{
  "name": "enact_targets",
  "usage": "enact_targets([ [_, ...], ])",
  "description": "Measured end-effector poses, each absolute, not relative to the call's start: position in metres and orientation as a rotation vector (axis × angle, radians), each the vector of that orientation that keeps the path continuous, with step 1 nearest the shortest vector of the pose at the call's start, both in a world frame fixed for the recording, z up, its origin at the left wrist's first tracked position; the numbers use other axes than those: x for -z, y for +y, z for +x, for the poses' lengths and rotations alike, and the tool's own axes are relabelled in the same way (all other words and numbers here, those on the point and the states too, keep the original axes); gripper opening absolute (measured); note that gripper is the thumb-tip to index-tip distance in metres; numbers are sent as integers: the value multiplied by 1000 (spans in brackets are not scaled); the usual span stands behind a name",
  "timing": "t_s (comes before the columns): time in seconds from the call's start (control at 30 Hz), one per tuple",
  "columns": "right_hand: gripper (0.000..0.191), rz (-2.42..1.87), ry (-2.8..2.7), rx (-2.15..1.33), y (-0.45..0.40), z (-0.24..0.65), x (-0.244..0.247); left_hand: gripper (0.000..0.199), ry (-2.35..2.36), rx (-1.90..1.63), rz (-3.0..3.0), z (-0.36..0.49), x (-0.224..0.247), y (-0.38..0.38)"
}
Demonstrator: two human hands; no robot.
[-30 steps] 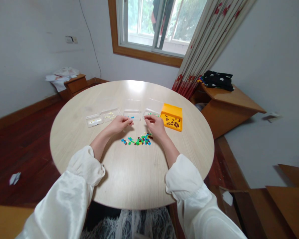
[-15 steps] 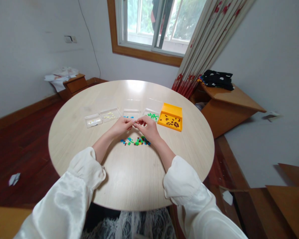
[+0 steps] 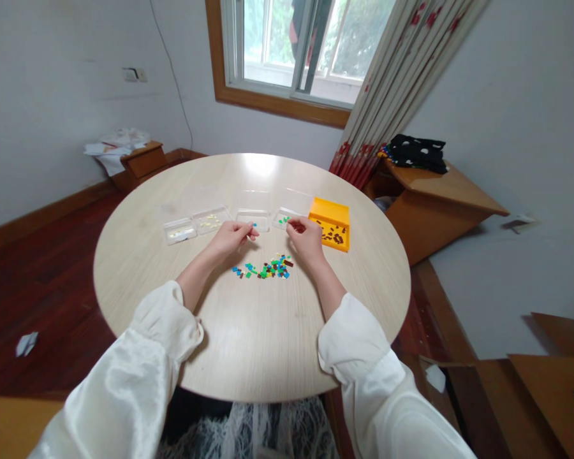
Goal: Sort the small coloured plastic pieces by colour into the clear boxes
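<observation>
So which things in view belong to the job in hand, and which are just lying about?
Seemingly part of the job:
- loose mixed-colour pile of small pieces
- four clear boxes
- yellow box with brown pieces
- round table

Seemingly just lying about:
- white papers, far left
- black patterned cloth, far right
- white scrap on the floor

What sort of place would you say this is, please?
It looks like a room in a home, though I cannot be certain: there is a window with a red-patterned curtain, a dark reddish floor and a round table.
</observation>
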State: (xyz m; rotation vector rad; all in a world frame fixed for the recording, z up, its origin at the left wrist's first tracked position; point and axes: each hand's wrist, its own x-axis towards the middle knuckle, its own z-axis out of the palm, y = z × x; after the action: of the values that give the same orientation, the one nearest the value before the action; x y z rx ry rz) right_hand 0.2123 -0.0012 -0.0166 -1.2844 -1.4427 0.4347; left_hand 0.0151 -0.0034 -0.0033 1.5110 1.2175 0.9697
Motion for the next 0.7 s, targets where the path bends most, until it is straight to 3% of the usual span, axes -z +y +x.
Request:
enact_targets([
  [0.7,8,-1340,-1302,-384,-2,220,7,29,1257,-830,1736,10,3,-3],
])
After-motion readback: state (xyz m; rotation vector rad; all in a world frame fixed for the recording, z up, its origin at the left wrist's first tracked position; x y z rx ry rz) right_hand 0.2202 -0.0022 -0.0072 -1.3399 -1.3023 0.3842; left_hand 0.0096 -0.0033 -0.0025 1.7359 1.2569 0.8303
